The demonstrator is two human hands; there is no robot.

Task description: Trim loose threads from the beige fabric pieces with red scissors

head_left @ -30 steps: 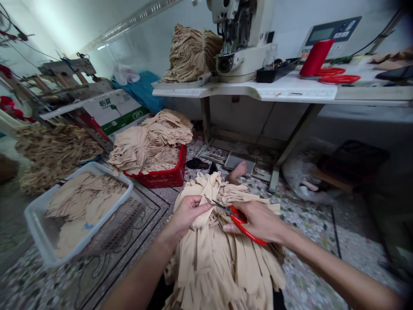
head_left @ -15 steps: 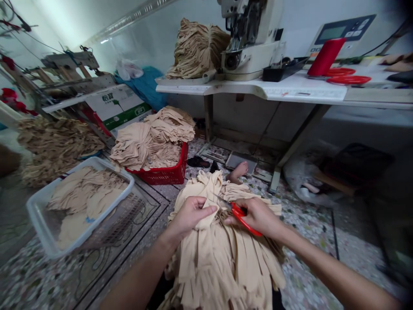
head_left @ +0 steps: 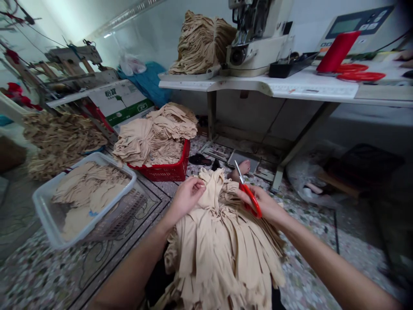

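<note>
- Beige cloth strips: long, limp, densely layered.
- Right hand grips red-handled scissors.
- Left hand curls its fingers; whether pinching anything, I cannot tell.

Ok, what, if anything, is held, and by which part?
Right hand: scissors, by the red handles. Left hand: over the cloth; any hold can't be told.
</note>
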